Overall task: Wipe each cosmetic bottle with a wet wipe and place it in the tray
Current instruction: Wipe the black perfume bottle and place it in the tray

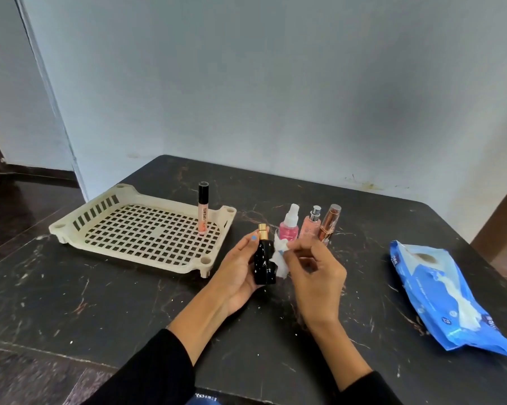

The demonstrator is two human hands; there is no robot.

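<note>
My left hand grips a black bottle with a gold neck, held upright above the table. My right hand pinches a crumpled white wet wipe against the bottle's right side. A cream slotted tray lies to the left, with a lip gloss tube standing upright in its far right corner. Behind my hands stand a pink spray bottle, a pale pink bottle with a silver top and a copper lipstick tube.
A blue pack of wet wipes lies at the right with a wipe poking out of its opening. The dark marble table meets a pale wall at the back. Its left edge drops to a dark floor.
</note>
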